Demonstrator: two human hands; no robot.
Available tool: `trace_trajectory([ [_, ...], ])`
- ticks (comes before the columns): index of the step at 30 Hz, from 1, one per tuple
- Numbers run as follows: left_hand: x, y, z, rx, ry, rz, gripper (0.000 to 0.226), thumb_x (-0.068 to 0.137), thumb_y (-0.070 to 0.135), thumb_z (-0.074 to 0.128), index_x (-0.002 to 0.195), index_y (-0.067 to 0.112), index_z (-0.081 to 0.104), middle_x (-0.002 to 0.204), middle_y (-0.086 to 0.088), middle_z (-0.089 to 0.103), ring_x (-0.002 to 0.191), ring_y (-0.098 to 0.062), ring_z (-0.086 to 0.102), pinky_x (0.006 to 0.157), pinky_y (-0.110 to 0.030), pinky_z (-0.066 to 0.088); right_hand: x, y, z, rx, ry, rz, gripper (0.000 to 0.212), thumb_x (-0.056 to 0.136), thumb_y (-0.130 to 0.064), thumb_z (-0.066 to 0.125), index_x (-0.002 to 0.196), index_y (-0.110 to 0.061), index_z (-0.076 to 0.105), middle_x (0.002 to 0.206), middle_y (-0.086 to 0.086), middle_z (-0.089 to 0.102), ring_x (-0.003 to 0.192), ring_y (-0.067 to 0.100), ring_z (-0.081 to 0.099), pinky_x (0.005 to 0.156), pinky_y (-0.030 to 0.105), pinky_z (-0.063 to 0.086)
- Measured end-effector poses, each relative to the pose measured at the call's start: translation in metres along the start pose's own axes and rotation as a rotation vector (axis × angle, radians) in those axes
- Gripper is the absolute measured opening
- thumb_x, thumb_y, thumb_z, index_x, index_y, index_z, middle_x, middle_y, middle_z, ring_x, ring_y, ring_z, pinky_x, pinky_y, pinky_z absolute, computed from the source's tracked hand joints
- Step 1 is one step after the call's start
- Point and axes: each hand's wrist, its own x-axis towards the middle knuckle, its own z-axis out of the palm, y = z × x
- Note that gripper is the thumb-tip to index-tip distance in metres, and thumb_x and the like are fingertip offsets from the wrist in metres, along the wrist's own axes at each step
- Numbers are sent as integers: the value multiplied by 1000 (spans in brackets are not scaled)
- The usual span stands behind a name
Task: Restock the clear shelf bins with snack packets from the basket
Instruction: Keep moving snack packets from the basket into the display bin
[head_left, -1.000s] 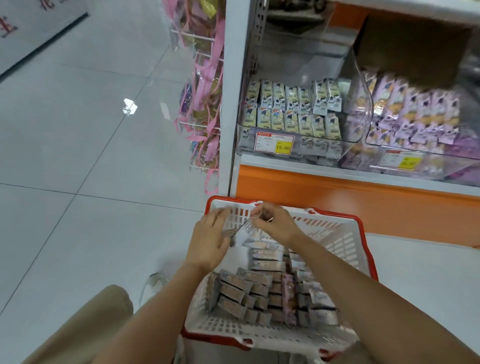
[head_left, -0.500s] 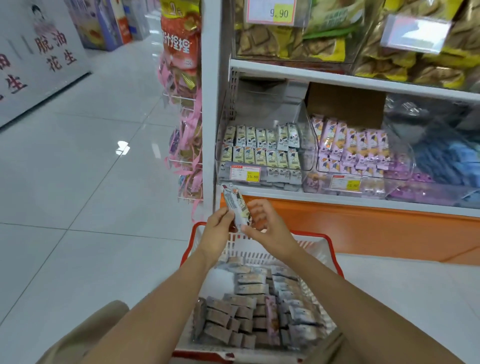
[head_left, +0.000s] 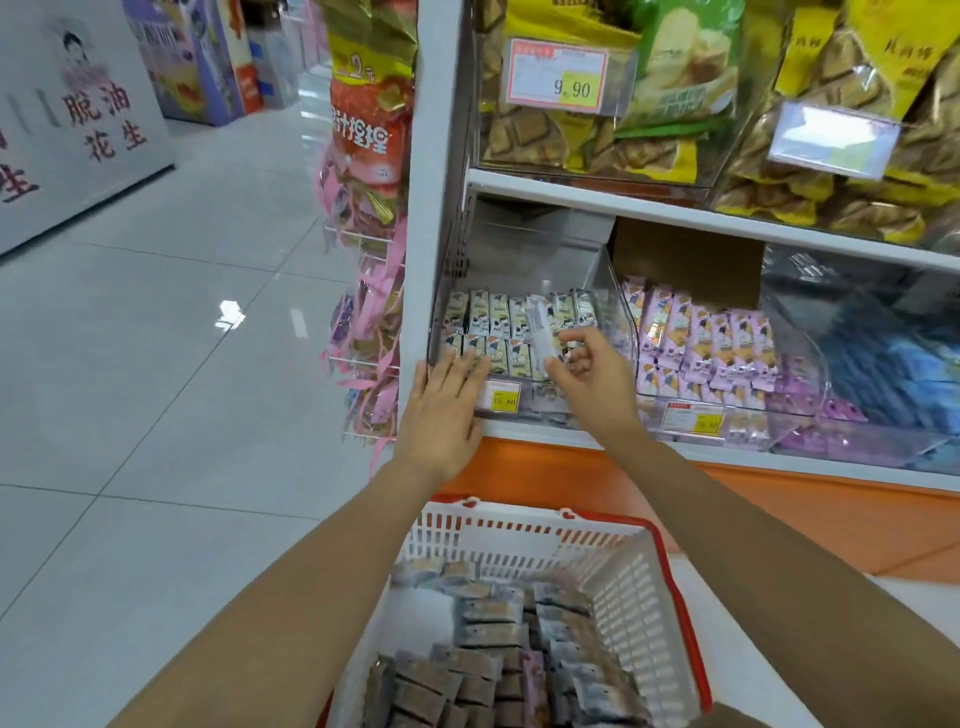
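Observation:
A white basket with a red rim (head_left: 524, 535) stands below me, holding several grey-brown snack packets (head_left: 488, 670). My right hand (head_left: 587, 379) pinches one pale packet (head_left: 540, 332) upright over the front of the left clear bin (head_left: 613, 291), which holds rows of cream packets (head_left: 498, 317). My left hand (head_left: 447, 400) lies flat with straight fingers against the bin's front left corner, beside its yellow price tag (head_left: 501, 397).
A second clear bin (head_left: 810, 358) of lilac packets sits to the right, with blue packs (head_left: 893, 374) beyond. The upper shelf (head_left: 675, 208) carries yellow biscuit bags. Pink hanging strips (head_left: 374, 291) flank the white shelf post. Tiled floor (head_left: 156, 364) stretches left.
Both hands rose from the basket to the shelf. The packet passed to my right hand, which now holds it at the bin. My left hand spread flat on the bin front.

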Motion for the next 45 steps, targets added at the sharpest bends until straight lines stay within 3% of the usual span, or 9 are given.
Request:
trace_trajectory([
  [3,0,-6,11,34,53,26,77,93,17,49,157,22,6,163,-2,16,150,-23,7,123,-46,-2,38,11,5,-158,5,36,31,91,-26,66,119,-16,59,82,-7,53,67,11,54,62,30,47],
  [8,2,-7,29,60,157,41,89,82,6,61,156,19,15,158,-8,29,147,-30,22,122,-50,8,86,25,26,-366,7,66,33,92,-23,66,122,-12,60,107,15,68,78,20,59,78,37,54],
  [12,6,-13,38,64,208,74,96,66,4,74,151,16,31,150,-9,42,139,-31,35,120,-51,20,110,36,42,-518,6,58,34,90,-29,67,117,-10,63,99,17,70,87,28,66,79,33,50],
  [23,5,-12,36,43,175,53,93,71,4,69,153,16,28,152,-9,38,141,-32,31,121,-51,15,112,42,44,-540,-51,100,42,90,-31,68,125,-8,61,124,21,55,98,33,63,93,40,50],
  [29,-2,-10,20,33,69,57,91,88,13,53,156,24,-6,165,-1,-5,151,-21,-10,122,-43,-10,61,8,32,-295,8,-98,27,91,-21,65,117,-14,63,96,4,52,75,12,50,75,27,46],
  [31,-12,-12,14,14,84,73,90,87,13,52,156,24,-5,165,-1,-4,151,-19,-12,122,-42,-11,36,-6,31,-194,-15,-125,23,92,-20,63,114,-16,64,87,-1,54,69,6,49,68,21,43],
  [36,-60,-22,20,31,46,-31,80,85,19,44,157,17,10,164,-5,9,152,-26,2,123,-48,1,-34,-15,44,-57,-182,-145,15,94,-22,62,108,-17,66,74,-2,59,68,14,56,62,30,48],
  [41,-107,-43,51,23,-81,-149,75,77,18,58,149,8,37,154,-13,37,143,-32,35,118,-51,23,-94,21,79,-101,-372,-44,13,92,-21,65,104,-18,68,68,-17,55,58,-2,54,57,14,42],
  [45,-143,-60,84,46,-244,-238,84,74,16,73,149,5,36,157,-12,27,144,-32,32,117,-47,18,-126,67,106,-233,-523,60,15,94,-24,61,108,-19,66,73,-11,57,63,5,56,62,25,47],
])
